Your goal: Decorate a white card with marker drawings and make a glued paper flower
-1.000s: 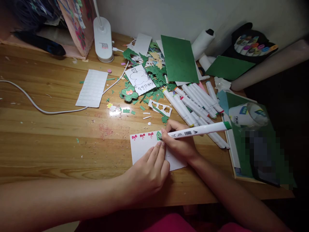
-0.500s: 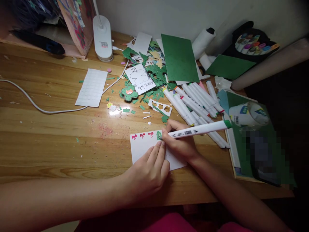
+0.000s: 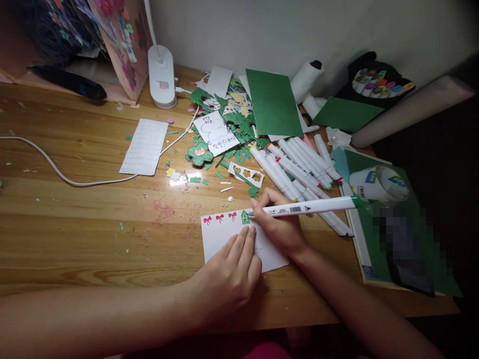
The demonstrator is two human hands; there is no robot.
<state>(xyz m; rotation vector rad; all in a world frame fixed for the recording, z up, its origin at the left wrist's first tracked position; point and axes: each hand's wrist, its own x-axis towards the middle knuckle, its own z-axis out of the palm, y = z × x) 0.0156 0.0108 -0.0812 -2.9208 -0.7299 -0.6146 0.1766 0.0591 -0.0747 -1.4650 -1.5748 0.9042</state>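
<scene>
A white marker (image 3: 310, 206) with a green end is pinched in my right hand (image 3: 282, 224), its tip at a small green house-shaped drawing (image 3: 245, 218). The drawing sits on the top edge of a white paper (image 3: 217, 244), in line with three red bows (image 3: 220, 218). My left hand (image 3: 235, 267) lies on the paper with its fingers stretched out just below the house, pressing the sheet to the wooden table. Part of the paper is hidden under both hands.
Several white markers (image 3: 299, 159) lie to the right, beside green paper scraps (image 3: 239, 122) and a green sheet (image 3: 275, 102). A green flower cutout (image 3: 199, 154), a lined white sheet (image 3: 144, 147) and a lamp base (image 3: 162, 77) stand further left. A clear cup (image 3: 377, 184) is at right.
The camera view has tilted, so the scene sits slightly lower. The marker tip has shifted to the house's right edge, and more of the green drawing shows.
</scene>
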